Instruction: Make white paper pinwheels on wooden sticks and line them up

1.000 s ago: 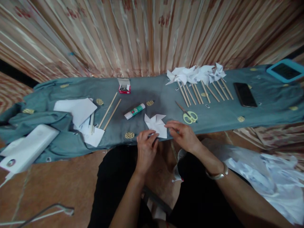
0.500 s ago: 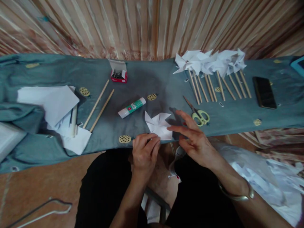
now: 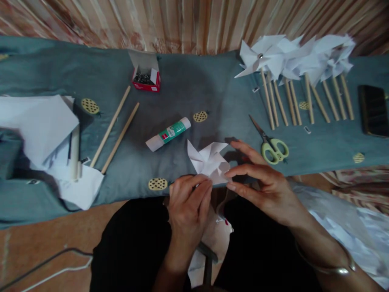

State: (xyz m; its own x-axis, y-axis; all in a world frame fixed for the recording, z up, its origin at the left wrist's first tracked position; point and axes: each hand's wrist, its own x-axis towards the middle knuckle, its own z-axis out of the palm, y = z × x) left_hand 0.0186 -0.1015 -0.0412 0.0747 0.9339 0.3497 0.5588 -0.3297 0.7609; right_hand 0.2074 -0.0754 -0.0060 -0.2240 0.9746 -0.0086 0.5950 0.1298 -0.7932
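A white paper pinwheel [image 3: 209,160] with folded blades lies at the front edge of the cloth-covered table. My left hand [image 3: 190,200] pinches its lower edge between thumb and fingers. At its lower right corner, the thumb and a finger of my right hand [image 3: 264,182] close on the paper, while another finger stretches past the upper right blade. Beyond the pinwheel lies a glue stick [image 3: 168,134] with a green label. Scissors [image 3: 271,146] with pale green handles rest to the right of it.
Several finished pinwheels [image 3: 273,52] on wooden sticks lie at the back right, near a black phone [image 3: 373,109]. A red box [image 3: 146,81] of small dark pins stands open at the back. Two wooden sticks [image 3: 117,127] and paper sheets [image 3: 39,121] lie on the left.
The view has come closer to the table. My right hand's thumb and finger have come together at the pinwheel's lower right corner; my left hand keeps its pinch.
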